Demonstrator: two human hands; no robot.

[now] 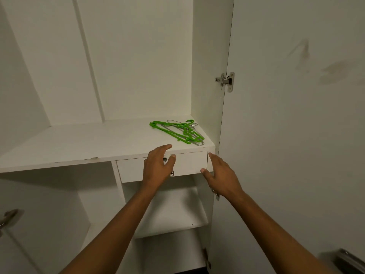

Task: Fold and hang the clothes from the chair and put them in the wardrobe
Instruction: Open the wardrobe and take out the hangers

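An open white wardrobe fills the view, with a wide shelf (79,143) at chest height. On the shelf's right end lies a loose pile of green plastic hangers (177,130) mixed with thin wire hangers (195,135). My left hand (158,167) reaches forward in front of the drawer just below the shelf edge, fingers relaxed and spread, holding nothing. My right hand (221,175) is stretched out near the drawer's right corner, fingers straight, also holding nothing. Both hands are short of the hangers. No clothes or chair are in view.
A closed drawer (189,165) with a small round lock sits under the shelf. Below it is a lower shelf (171,214). The wardrobe door (296,135) stands open at the right, hung on a metal hinge (227,81). A metal handle (7,218) shows at far left.
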